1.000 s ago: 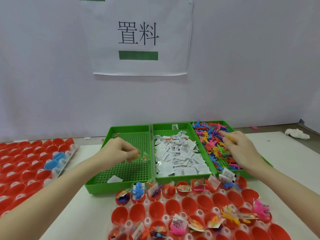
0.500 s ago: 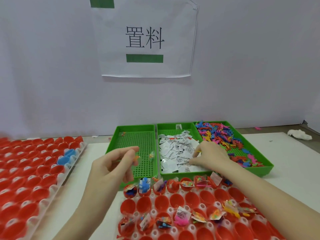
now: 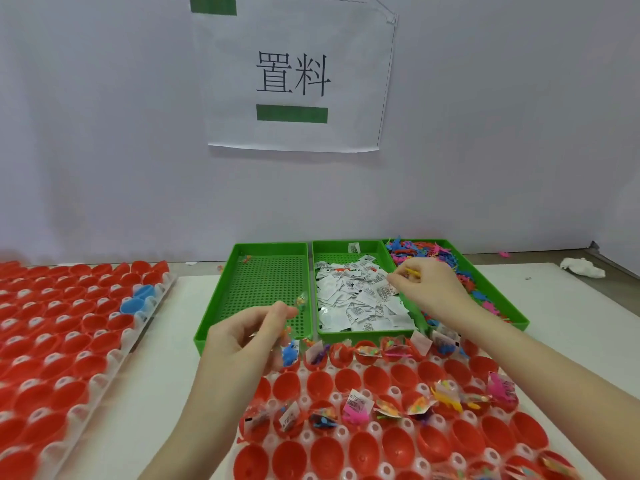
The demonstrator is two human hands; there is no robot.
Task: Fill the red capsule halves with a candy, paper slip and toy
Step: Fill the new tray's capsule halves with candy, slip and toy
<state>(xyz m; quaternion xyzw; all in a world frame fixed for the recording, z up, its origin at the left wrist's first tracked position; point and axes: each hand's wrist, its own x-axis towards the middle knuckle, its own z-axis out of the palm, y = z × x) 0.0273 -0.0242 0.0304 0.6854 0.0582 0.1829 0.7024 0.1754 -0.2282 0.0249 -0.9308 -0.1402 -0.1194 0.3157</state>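
White table (image 3: 554, 306), green trays (image 3: 214, 327) — slips (image 3: 356, 299), toys (image 3: 433, 252)

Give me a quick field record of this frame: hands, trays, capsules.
left hand: pinches a candy packet above the capsule tray
right hand: holds a yellow toy over the slip tray
left green tray: nearly empty
toy tray: full of coloured toys
capsule halves: some filled, several empty
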